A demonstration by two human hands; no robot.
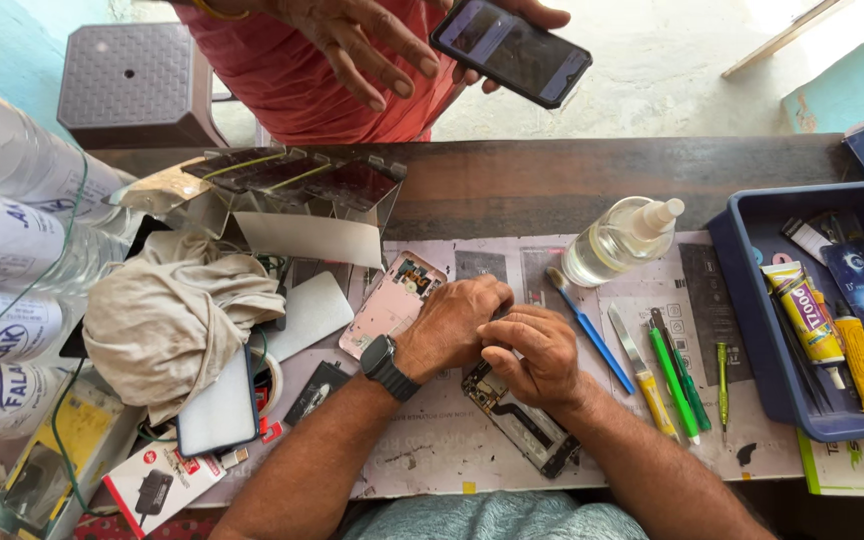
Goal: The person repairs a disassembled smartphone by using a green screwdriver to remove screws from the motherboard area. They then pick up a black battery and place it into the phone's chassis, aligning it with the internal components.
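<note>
1. Far left of the frame: clear plastic bottles (2,230) lie stacked at the table edge; just right of them sits a crumpled beige cloth (167,315), with a dark-framed screen panel (217,410) propped below it.
2. Centre left: a pink phone back cover (392,300) lies flat on the work mat (432,450), just beside the left hand.
3. Centre: the left hand (452,320), a black wristwatch (387,365) on its wrist, is curled with fingers pressed down at the top end of the opened phone (522,420). Whether it grips anything cannot be told.
4. Centre: the right hand (537,355) is clenched over the same top end, touching the left hand; what its fingertips pinch is hidden. The opened phone lies slanted on the mat, running to the lower right from under both hands.
5. Centre right: a clear spray bottle (617,240) lies on its side; a blue brush (587,330) and green screwdrivers (677,375) lie near the right hand.
6. Right: a blue tray (752,330) holds glue tubes (807,315).
7. Top centre: another person's hand holds a dark phone (512,50).
</note>
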